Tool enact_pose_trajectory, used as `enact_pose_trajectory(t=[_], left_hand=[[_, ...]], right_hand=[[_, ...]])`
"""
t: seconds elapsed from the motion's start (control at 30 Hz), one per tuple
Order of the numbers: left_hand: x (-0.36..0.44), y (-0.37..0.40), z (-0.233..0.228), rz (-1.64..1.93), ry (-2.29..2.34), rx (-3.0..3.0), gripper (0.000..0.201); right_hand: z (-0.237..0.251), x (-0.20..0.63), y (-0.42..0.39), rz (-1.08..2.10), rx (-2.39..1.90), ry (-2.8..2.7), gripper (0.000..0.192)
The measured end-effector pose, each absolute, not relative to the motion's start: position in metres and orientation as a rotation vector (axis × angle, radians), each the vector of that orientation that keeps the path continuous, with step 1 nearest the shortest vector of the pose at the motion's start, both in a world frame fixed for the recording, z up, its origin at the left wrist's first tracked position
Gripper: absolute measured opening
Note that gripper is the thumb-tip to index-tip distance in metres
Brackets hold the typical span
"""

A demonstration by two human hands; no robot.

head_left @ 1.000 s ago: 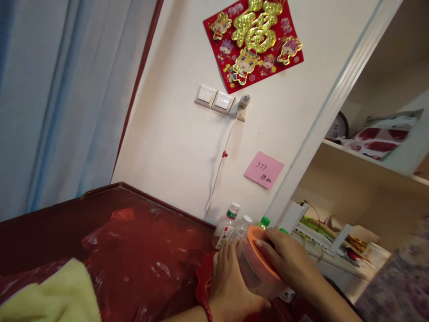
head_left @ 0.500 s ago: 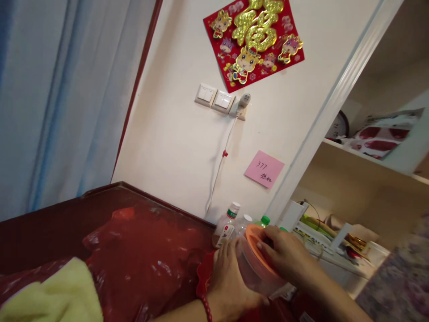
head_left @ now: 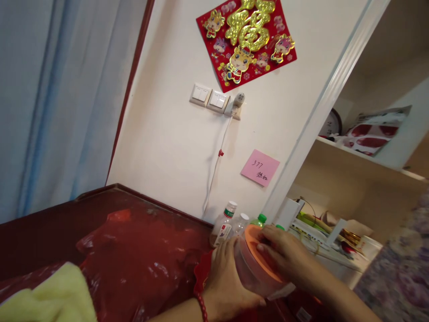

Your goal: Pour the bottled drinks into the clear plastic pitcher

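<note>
So the person has a clear jar [head_left: 253, 273] tipped on its side near the desk's right edge, just in front of the bottles [head_left: 234, 223] at the wall. Left hand [head_left: 228, 281] wraps the jar's body, right hand [head_left: 284, 259] sits closed over the orange lid [head_left: 259, 252]. Looks like the lid-twisting step, though whether it's going on or off is anyone's guess. Next move probably needs a firm brace from the left while the right turns.
</note>
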State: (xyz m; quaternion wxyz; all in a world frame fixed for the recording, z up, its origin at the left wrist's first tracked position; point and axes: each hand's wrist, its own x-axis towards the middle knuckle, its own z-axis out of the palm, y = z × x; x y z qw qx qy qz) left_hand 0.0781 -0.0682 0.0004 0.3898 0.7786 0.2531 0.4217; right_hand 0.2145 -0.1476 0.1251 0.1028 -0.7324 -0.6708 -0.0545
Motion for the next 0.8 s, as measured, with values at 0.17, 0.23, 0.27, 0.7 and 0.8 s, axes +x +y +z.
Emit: enact_pose_trajectory(t=[0.17, 0.23, 0.27, 0.7, 0.8], left_hand=[[0.082, -0.070, -0.002, 1.113, 0.689, 1.974, 0.113], [0.083, -0.072, -0.001, 1.107, 0.703, 1.967, 0.107], [0.083, -0.072, 0.000, 1.107, 0.710, 1.960, 0.104], [0.077, -0.064, 0.006, 1.005, 0.661, 1.985, 0.117], [0.075, -0.056, 0.005, 0.952, 0.603, 1.998, 0.124]], right_hand=[[0.126, 0.204, -0.150, -0.274, -2.319, -1.911, 0.020], [0.123, 0.200, -0.149, -0.321, -2.360, -1.850, 0.021], [0.122, 0.199, -0.147, -0.335, -2.386, -1.809, 0.022], [0.125, 0.205, -0.143, -0.331, -2.275, -2.010, 0.016], [0.124, 0.210, -0.146, -0.305, -2.167, -2.088, 0.013]])
